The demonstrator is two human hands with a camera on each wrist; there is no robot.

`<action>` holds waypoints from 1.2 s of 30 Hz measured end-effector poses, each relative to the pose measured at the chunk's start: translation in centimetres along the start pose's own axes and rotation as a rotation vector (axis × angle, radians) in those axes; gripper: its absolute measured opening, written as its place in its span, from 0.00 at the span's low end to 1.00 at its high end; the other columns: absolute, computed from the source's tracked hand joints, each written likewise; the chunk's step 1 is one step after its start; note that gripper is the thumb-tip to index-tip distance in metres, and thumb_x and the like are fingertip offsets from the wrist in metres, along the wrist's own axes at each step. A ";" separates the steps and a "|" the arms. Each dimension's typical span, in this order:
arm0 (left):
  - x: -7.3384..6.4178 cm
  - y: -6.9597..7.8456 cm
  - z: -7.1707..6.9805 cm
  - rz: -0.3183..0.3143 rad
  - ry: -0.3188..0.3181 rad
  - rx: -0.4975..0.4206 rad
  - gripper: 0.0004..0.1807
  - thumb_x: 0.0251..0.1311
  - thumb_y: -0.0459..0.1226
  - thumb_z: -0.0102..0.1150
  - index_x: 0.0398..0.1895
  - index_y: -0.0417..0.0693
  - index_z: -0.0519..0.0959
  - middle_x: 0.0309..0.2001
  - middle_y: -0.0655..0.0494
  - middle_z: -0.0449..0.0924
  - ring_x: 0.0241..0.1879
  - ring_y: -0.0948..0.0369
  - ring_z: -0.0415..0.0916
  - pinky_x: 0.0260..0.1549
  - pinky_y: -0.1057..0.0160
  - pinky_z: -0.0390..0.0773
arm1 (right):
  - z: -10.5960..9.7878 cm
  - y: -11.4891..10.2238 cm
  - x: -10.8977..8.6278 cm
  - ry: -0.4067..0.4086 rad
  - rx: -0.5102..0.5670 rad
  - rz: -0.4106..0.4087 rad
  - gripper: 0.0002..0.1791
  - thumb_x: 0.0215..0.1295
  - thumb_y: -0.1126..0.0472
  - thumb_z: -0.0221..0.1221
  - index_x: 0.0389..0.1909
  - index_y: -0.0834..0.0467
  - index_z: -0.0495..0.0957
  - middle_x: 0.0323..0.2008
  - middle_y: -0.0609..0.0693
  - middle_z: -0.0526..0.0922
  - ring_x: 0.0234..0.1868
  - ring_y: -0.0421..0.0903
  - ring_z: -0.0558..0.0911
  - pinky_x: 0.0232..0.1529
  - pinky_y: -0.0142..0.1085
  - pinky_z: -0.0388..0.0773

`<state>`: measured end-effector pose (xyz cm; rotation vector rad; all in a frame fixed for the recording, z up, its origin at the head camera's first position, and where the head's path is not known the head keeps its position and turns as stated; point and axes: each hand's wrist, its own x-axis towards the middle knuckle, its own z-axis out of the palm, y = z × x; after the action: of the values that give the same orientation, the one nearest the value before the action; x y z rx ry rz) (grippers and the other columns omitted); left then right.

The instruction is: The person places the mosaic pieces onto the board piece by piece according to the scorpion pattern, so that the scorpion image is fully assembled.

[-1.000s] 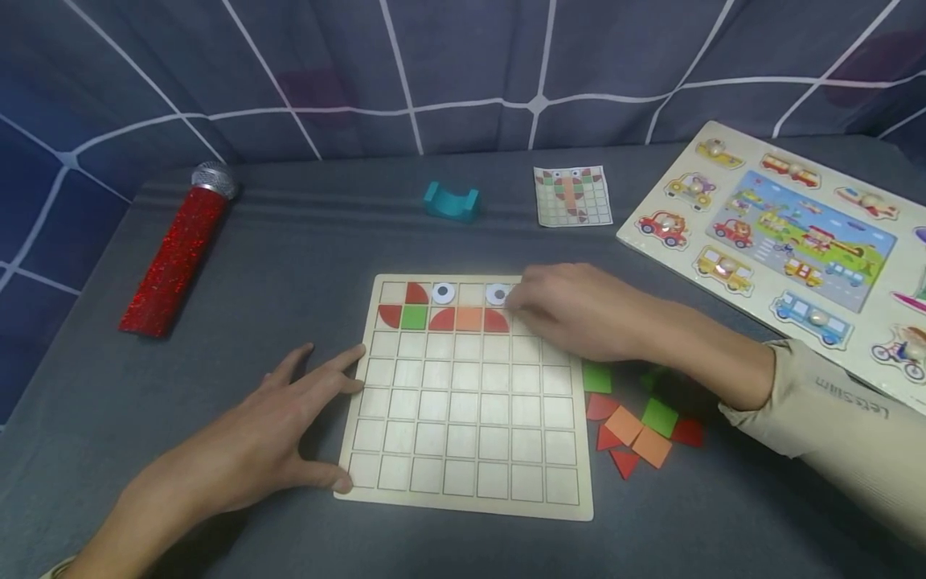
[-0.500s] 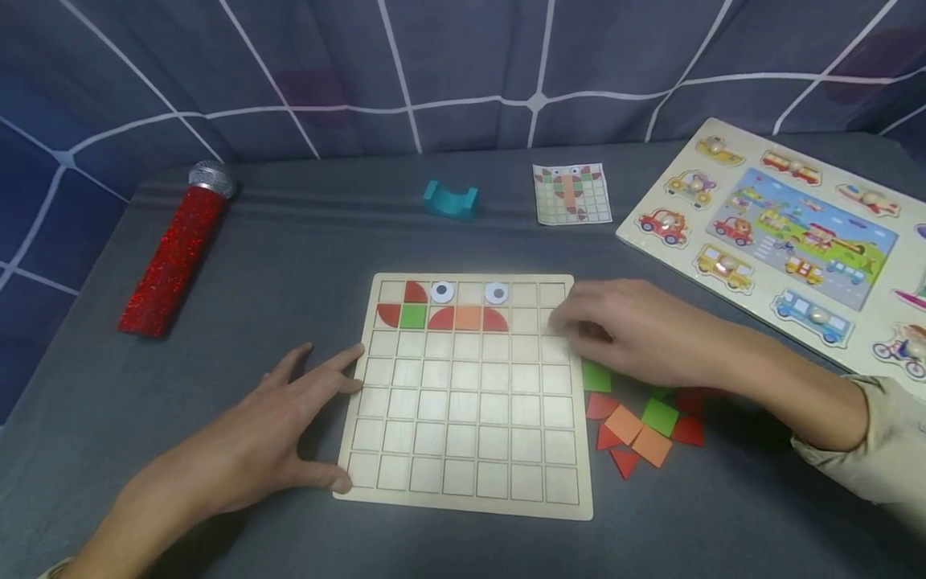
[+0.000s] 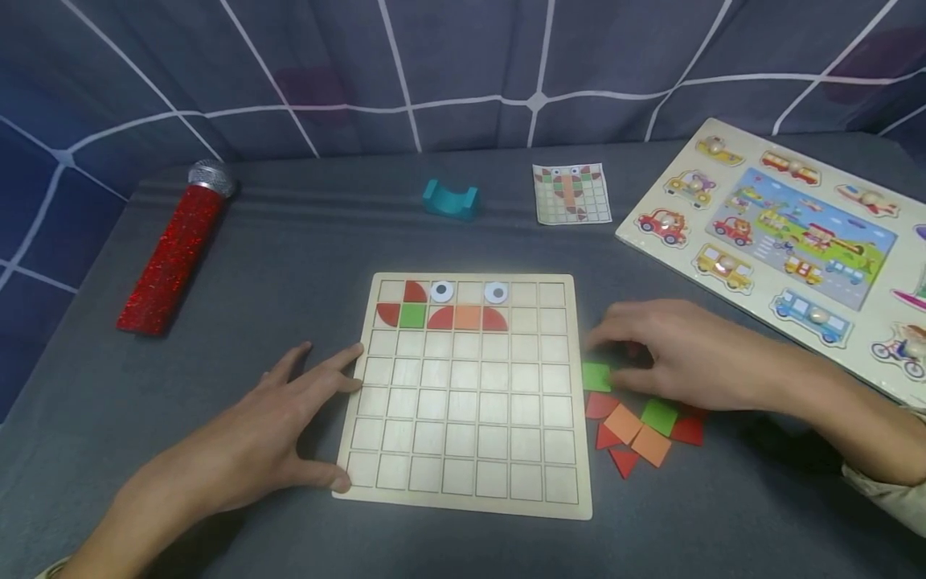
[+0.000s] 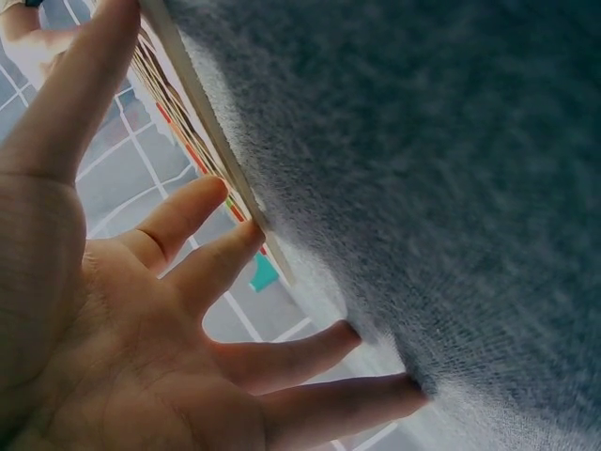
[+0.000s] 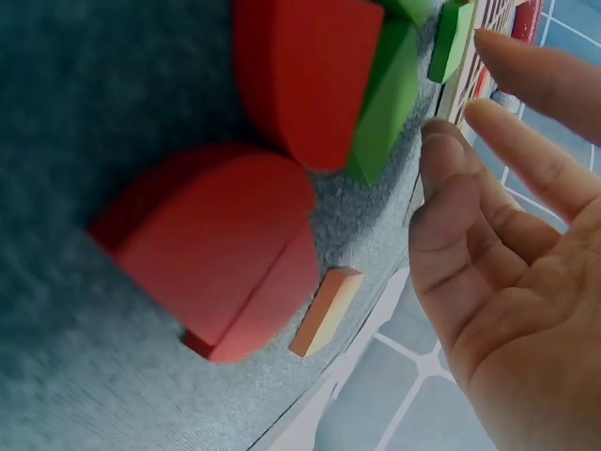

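Note:
A pale wooden grid board (image 3: 463, 418) lies on the dark cloth, with several red, green and orange tiles and two eye discs (image 3: 442, 292) in its top two rows. My left hand (image 3: 253, 438) is spread, its fingertips and thumb touching the board's left edge. Beyond the right edge hovers my right hand (image 3: 673, 354), thumb and fingers apart around a green square tile (image 3: 596, 377); nothing shows in its grasp. Below it lie loose tiles: orange squares (image 3: 651, 446), another green square (image 3: 659, 416) and red pieces. The right wrist view shows rounded red tiles (image 5: 221, 230) that the hand hides from above.
A small pattern card (image 3: 572, 195) and a teal curved block (image 3: 451, 201) lie behind the board. On the far right is a knobbed vehicle puzzle (image 3: 796, 233), close to the right forearm. A red glittery microphone (image 3: 174, 257) lies at the left.
My right hand has moved away from the second eye disc on the board, right and towards me, to the loose tiles. Its fingers have parted. The left hand stays put.

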<state>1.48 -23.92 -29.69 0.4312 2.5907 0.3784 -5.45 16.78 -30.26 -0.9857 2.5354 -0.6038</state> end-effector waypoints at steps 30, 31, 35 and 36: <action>0.0 -0.2 0.1 0.037 0.025 0.008 0.50 0.27 0.61 0.80 0.62 0.65 0.72 0.77 0.62 0.52 0.71 0.31 0.42 0.49 0.21 0.59 | 1.4 -0.3 -0.5 0.029 -0.061 -0.051 0.18 0.54 0.60 0.72 0.47 0.52 0.85 0.39 0.37 0.78 0.34 0.34 0.74 0.35 0.37 0.77; 0.0 -0.2 0.1 0.037 0.025 0.008 0.50 0.27 0.61 0.80 0.62 0.65 0.72 0.77 0.62 0.52 0.71 0.31 0.42 0.49 0.21 0.59 | 1.3 -0.4 -0.5 0.027 -0.057 -0.041 0.18 0.54 0.60 0.72 0.47 0.52 0.85 0.39 0.37 0.78 0.34 0.34 0.74 0.35 0.37 0.77; 0.0 -0.2 0.1 0.029 0.021 0.005 0.50 0.27 0.61 0.80 0.62 0.65 0.72 0.77 0.61 0.52 0.71 0.31 0.42 0.49 0.21 0.59 | 0.8 -0.4 -0.5 0.032 -0.061 -0.002 0.21 0.53 0.59 0.73 0.50 0.51 0.83 0.41 0.38 0.81 0.36 0.35 0.76 0.39 0.38 0.78; 0.0 -0.2 0.1 0.028 0.019 0.003 0.50 0.27 0.61 0.80 0.62 0.66 0.72 0.77 0.61 0.52 0.71 0.31 0.41 0.49 0.20 0.58 | 0.7 -0.4 -0.4 0.037 -0.064 0.002 0.22 0.53 0.60 0.73 0.51 0.51 0.83 0.42 0.39 0.81 0.36 0.35 0.77 0.39 0.39 0.78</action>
<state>1.49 -24.06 -29.87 0.4673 2.6069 0.3895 -4.60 16.63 -30.55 -1.0018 2.6024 -0.5486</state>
